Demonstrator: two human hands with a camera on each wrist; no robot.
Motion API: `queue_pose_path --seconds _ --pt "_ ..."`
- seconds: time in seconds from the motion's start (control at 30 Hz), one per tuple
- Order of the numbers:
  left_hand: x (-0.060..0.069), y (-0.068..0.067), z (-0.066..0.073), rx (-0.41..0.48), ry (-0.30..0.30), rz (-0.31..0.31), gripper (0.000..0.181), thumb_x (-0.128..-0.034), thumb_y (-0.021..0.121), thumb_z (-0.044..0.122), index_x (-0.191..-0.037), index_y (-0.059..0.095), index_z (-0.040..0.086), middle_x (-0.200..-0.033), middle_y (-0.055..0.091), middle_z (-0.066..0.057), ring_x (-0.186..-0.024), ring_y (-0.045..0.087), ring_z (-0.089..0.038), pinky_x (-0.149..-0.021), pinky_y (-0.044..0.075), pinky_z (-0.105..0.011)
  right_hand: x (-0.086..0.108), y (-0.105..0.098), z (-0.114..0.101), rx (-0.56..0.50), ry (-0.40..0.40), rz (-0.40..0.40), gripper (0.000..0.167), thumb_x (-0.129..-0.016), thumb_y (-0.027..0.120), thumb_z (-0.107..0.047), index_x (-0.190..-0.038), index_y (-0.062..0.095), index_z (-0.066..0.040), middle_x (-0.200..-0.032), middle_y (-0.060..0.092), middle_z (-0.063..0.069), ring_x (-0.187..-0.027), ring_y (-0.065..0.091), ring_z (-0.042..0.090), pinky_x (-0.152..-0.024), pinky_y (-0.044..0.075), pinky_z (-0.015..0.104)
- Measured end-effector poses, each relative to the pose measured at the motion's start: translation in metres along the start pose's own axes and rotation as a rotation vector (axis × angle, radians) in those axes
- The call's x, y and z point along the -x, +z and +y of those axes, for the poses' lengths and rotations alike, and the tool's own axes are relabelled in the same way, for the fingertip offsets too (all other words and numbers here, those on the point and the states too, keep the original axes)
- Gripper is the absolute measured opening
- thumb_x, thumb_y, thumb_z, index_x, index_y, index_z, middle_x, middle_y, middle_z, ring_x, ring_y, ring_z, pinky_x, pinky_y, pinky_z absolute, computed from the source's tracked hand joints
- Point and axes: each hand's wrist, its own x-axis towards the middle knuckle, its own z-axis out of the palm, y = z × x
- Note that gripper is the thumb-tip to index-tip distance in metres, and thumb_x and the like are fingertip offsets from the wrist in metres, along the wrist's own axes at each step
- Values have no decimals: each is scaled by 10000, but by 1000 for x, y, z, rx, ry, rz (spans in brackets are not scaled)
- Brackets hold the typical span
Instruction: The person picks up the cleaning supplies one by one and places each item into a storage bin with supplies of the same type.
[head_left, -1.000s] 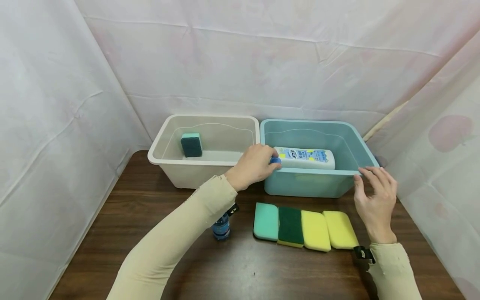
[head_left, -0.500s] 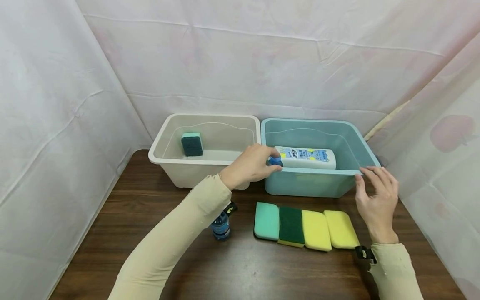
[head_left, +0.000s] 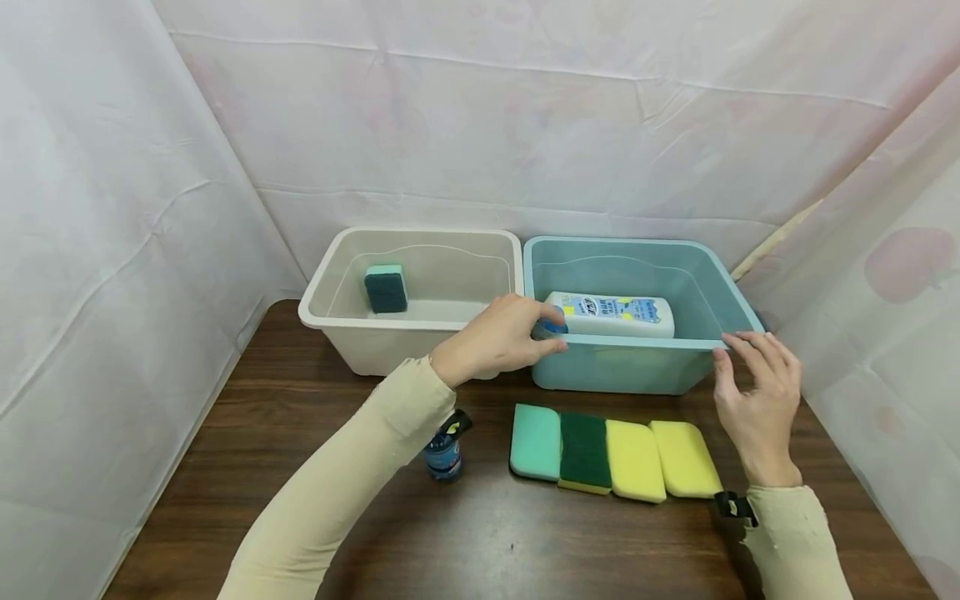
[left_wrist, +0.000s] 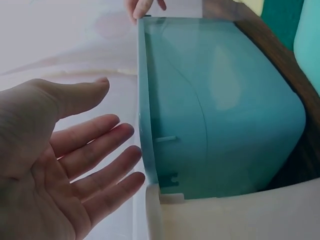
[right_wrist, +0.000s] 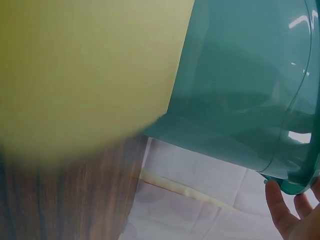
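Note:
In the head view a white bottle (head_left: pixel 618 315) with a blue-and-yellow label lies on its side inside the blue bin (head_left: pixel 622 367). Its blue cap (head_left: pixel 553 323) points left, beside my left hand (head_left: pixel 498 337). That hand's thumb and fingers are spread at the bin's front left corner; the left wrist view shows the palm (left_wrist: pixel 55 170) holding nothing. My right hand (head_left: pixel 761 400) grips the bin's front right corner, fingers over the rim and thumb outside. In the right wrist view its fingers (right_wrist: pixel 280 210) touch that corner.
A beige bin (head_left: pixel 405 342) stands left of the blue one, with a green sponge (head_left: pixel 386 292) upright inside. Before the bins lie a teal sponge (head_left: pixel 536 442), a dark green one (head_left: pixel 585 450) and two yellow sponges (head_left: pixel 633 458). A small blue bottle (head_left: pixel 443 458) is partly behind my left forearm.
My left thumb and fingers have spread apart, leaving the white bottle's cap, and the hand has shifted slightly left and down. My right hand stays on the blue bin's corner.

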Motion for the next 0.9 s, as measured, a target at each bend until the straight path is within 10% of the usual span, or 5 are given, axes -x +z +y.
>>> queue_pose_path --seconds 0.33,0.9 --pt "9 -5 7 -1 23 25 411 -1028 720 375 -1377 726 158 -1332 758 -25 -1118 713 -148 -894 558 -307 -2 -2 2 2 -17 -3 258 -994 745 -161 -1173 787 19 -1242 715 284 -1300 540 539 -1253 330 517" --pt "27 -9 14 -4 67 23 410 -1037 706 368 -1379 719 141 -1359 746 -20 -840 639 -103 -751 498 -285 -1 -1 5 10 -15 3 261 -995 742 -169 -1166 787 22 -1233 718 289 -1301 543 533 -1253 329 524"
